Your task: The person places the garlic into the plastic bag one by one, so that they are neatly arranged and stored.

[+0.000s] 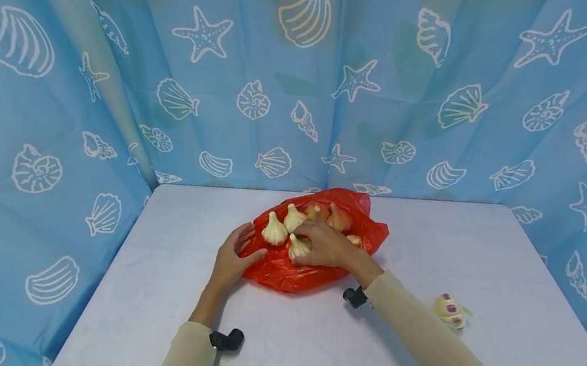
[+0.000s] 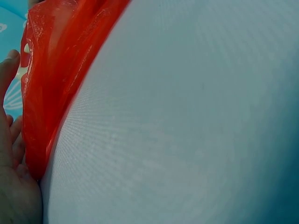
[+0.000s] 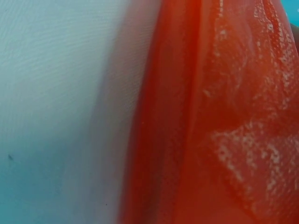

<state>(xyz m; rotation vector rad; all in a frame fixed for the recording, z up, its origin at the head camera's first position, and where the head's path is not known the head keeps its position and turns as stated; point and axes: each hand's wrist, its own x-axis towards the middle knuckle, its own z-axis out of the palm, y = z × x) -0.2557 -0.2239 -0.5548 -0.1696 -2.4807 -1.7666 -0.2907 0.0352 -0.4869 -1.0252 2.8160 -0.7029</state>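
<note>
A red plastic bag (image 1: 289, 280) lies spread on the table with several pale garlic bulbs (image 1: 274, 232) on and in it. Some bulbs at its right side show through the red film. My left hand (image 1: 230, 260) rests at the bag's left edge, thumb spread from the fingers; in the left wrist view its fingers (image 2: 17, 140) lie beside the red film. With thumb and fingers my right hand (image 1: 327, 245) pinches the front garlic bulb (image 1: 298, 247), reaching over the bag from the right. Red film fills much of the right wrist view, and that hand is almost wholly hidden there.
On the white table (image 1: 282, 355), near my right forearm, lies a separate pale garlic piece with purple patches (image 1: 451, 311). Blue curtains (image 1: 274, 118) with shell and starfish prints stand along the table's back and sides. Dark wrist cameras (image 1: 228, 340) stick out from both sleeves.
</note>
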